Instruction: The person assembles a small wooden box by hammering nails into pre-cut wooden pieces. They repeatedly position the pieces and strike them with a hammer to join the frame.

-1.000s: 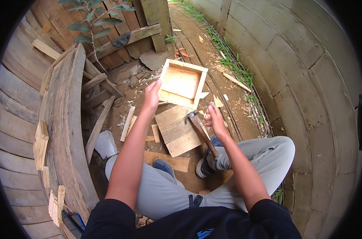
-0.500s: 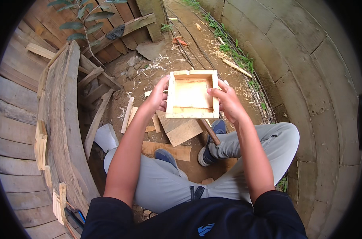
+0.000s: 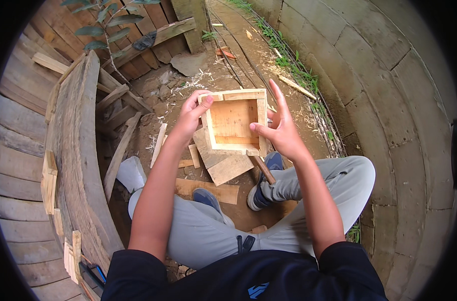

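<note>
A shallow, square wooden box (image 3: 233, 120) of pale wood hangs in the air over my shins, its hollow side turned toward me and slightly tilted. My left hand (image 3: 192, 113) grips its upper left corner, thumb over the front rim. At the opposite wall, my right hand (image 3: 281, 131) has its thumb on the rim, while the index finger stretches upward off the wood; the other fingers are partly hidden behind the box. Below it, flat wooden boards (image 3: 228, 170) lie on the ground, along with a round wooden handle (image 3: 263, 169) whose far end is hidden.
To my left runs a thick rough plank (image 3: 78, 150) with small offcuts (image 3: 49, 175) along it. A grey block wall (image 3: 399, 125) curves up on the right. Wood shavings, sticks and cables (image 3: 238, 50) lie on the dirt. A pale stone block (image 3: 132, 173) sits by my left knee.
The box has shifted a little left and turned, so its inside looks darker. My left thumb has come over the front rim, and my right index finger has lifted away from the box.
</note>
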A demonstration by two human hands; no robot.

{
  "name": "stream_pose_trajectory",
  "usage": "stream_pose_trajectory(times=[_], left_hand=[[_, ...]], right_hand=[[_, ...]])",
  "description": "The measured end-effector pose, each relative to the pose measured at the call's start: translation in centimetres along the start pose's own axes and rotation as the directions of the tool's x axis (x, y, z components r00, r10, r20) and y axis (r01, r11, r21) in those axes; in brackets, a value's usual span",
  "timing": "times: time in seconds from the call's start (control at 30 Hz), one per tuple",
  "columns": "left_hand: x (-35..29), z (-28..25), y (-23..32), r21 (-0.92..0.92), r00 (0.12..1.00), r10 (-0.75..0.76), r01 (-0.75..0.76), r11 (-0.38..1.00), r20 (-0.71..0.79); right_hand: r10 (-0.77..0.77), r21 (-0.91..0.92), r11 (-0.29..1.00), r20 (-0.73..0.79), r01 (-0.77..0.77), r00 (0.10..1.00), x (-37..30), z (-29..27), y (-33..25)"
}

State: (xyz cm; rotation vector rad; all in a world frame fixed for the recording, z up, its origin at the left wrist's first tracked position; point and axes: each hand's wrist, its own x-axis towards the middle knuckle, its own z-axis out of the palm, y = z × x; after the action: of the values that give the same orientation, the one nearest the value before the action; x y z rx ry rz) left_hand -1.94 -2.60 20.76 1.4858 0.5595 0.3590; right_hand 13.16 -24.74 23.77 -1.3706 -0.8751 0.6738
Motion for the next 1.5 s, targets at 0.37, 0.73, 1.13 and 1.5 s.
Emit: stream_pose_trajectory(times=[0.37,0.73,1.13,1.5], left_hand=[[-1.5,-1.3,3.4,0.019,0.973,0.155,-0.161,0.987,0.169],[-2.6,0.8,3.4,0.602,0.973,-0.003,-0.141,0.786,0.232],[2.9,0.7,-5.0,0.816,0.958,0.043,0.218,0.535,-0.284],[3.4,1.7,-9.9,0.826,0.988,0.083,0.064,0.560,-0.132]], right_hand=[[0.017,0.180,0.983,0.109,-0.037,0.994,-0.2,-0.2,-0.3],[0.147,0.121,0.977,0.227,-0.178,0.963,-0.5,0.7,5.8],[0.712,-0.734,0.330,-0.219,-0.594,0.667,-7.9,-1.6,23.1],[0.771,-0.037,0.590,-0.269,-0.806,0.577,-4.4,-0.9,9.2]])
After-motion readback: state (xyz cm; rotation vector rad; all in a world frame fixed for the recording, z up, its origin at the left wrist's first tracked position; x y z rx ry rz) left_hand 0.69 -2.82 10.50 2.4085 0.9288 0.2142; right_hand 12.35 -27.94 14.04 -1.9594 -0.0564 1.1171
